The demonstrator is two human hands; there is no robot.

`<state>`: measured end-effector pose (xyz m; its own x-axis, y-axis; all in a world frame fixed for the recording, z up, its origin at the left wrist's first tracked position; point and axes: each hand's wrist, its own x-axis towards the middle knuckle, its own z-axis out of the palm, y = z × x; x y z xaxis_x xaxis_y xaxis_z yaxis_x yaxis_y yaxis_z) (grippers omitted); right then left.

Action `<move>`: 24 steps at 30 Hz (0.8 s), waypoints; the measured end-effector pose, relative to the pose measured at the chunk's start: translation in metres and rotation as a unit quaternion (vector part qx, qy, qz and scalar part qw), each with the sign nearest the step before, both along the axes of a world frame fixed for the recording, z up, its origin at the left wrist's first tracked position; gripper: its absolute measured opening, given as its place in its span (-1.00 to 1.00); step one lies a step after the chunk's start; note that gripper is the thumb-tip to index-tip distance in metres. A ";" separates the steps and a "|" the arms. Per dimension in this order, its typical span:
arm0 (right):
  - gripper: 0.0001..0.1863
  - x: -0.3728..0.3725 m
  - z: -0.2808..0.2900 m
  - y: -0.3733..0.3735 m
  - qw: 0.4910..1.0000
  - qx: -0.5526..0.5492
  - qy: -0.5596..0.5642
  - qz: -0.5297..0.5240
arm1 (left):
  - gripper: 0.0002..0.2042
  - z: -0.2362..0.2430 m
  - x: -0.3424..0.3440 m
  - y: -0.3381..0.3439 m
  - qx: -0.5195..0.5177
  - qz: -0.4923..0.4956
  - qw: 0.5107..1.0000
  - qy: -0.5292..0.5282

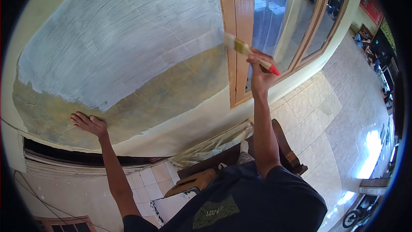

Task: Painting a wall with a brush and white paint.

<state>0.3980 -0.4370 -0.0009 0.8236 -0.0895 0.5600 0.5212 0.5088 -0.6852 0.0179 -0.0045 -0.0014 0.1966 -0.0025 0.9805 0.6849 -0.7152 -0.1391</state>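
Observation:
My right hand (261, 66) grips a paintbrush (240, 46) by its pale wooden handle with a red end. Its bristles, slightly blurred, lie at the wall's right edge, beside the window frame (243, 17); whether they touch the wall I cannot tell. My left hand (89, 123) lies flat against the wall, fingers outstretched, on a bare yellow-brown patch (184, 81). Above that patch spreads a streaky coat of white paint (128, 30), its lower edge uneven and just over my left fingertips.
A wooden-framed glass window (279, 13) stands right of the wall. Below are dark wooden furniture (285, 146), a crumpled plastic sheet (206, 148) and a white-topped surface (174, 206). A dark gap (64, 149) runs under the wall at left. Tiled floor (317, 124) extends to the right.

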 end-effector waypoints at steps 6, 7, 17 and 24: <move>-0.86 0.002 0.011 0.015 0.998 -0.013 0.002 0.055 | -0.43 0.000 0.002 0.000 -0.005 0.008 1.000 -0.004; -0.86 0.002 0.014 0.012 0.999 -0.002 0.019 0.036 | -0.43 0.000 0.000 0.000 -0.007 0.008 1.000 -0.001; -0.86 -0.006 0.028 0.024 0.999 -0.030 -0.018 0.007 | -0.43 0.001 -0.003 0.003 0.002 0.001 1.000 -0.001; -0.80 -0.026 0.038 0.036 0.938 -0.090 -0.204 -0.266 | -0.43 0.008 -0.008 0.012 0.012 -0.009 1.000 -0.006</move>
